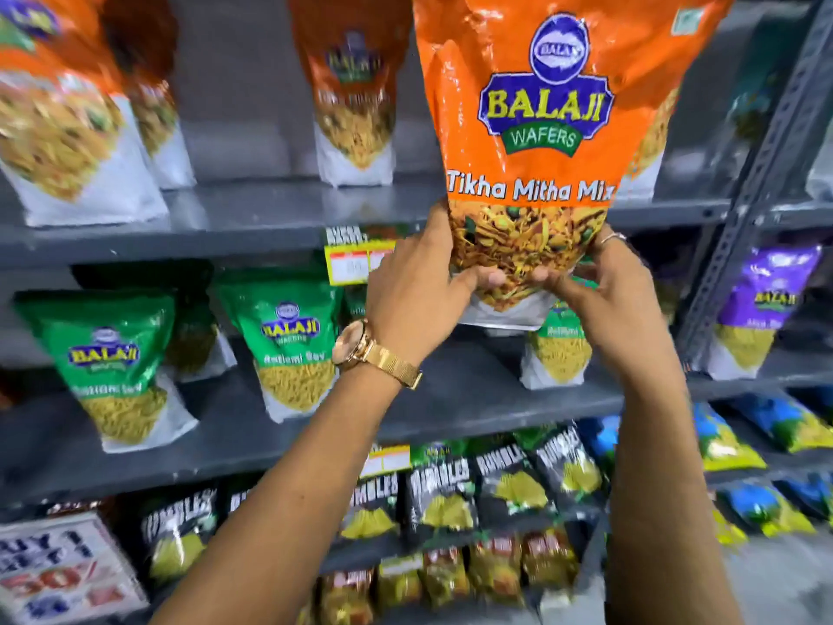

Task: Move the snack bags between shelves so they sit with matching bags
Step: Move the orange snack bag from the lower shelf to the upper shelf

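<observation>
Two bare hands meet at the bottom of one large glossy orange "Tikha Mitha Mix" snack bag (532, 142), raised upright in front of the shelving. The left hand (414, 286), with a gold wristwatch (360, 349) on its wrist, cups the lower left corner, thumb across the front; the right hand (617, 290), wearing a silver ring (613, 238), mirrors it on the lower right. Both grips are closed on the pouch's base, likely because supporting it from below keeps the tall bag vertical and ready to stand.

Just behind the bag's bottom edge runs the grey metal upper shelf (225, 218), where other orange pouches (356, 97) of the same look stand; the held bag is level with them, so it seems bound for the gap there. One shelf lower stand green "Ratlami Sev" pouches (288, 349), with a purple pouch (762, 309) off to the right. Lower still sit black "Rumbles" packets (505, 484).
</observation>
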A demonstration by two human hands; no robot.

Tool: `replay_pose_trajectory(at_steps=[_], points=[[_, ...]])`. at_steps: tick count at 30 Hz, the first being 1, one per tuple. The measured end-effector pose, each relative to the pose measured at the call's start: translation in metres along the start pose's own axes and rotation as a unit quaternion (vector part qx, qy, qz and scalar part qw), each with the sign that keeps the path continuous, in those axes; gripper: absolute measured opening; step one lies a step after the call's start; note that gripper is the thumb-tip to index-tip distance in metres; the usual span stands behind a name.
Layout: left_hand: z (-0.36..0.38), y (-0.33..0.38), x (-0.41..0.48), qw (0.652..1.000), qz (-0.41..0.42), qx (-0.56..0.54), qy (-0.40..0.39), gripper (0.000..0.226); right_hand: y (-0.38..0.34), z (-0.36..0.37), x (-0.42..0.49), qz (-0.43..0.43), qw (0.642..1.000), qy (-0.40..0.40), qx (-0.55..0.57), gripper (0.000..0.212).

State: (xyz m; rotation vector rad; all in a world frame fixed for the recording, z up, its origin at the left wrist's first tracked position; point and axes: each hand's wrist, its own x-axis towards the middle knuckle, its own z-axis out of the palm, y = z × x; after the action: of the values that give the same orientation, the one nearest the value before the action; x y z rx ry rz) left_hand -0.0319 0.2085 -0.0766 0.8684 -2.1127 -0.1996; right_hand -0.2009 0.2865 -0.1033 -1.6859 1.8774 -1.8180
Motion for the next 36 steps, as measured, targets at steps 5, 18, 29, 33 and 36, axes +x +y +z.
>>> replay_pose_trajectory(at_steps=[5,18,29,33,36], points=[[-0.033,-0.003,0.035,0.997,0.017,0.027,0.068,0.064,-0.028,0.017,0.046,-0.055,0.994,0.014,0.09,0.059],[-0.052,-0.084,0.141,0.994,-0.038,0.086,0.054,0.072,-0.035,0.102,0.183,-0.026,0.988,-0.069,0.133,0.059],[-0.025,-0.136,0.182,0.991,-0.117,-0.06,0.013,0.066,-0.006,0.166,0.217,0.044,0.989,-0.073,0.123,0.05],[-0.017,-0.15,0.182,0.986,-0.121,-0.113,-0.008,0.06,-0.001,0.174,0.211,0.042,0.988,-0.087,0.119,0.051],[-0.009,-0.158,0.175,0.986,-0.109,-0.123,-0.013,0.059,0.002,0.174,0.212,0.038,0.984,-0.1,0.139,0.049]])
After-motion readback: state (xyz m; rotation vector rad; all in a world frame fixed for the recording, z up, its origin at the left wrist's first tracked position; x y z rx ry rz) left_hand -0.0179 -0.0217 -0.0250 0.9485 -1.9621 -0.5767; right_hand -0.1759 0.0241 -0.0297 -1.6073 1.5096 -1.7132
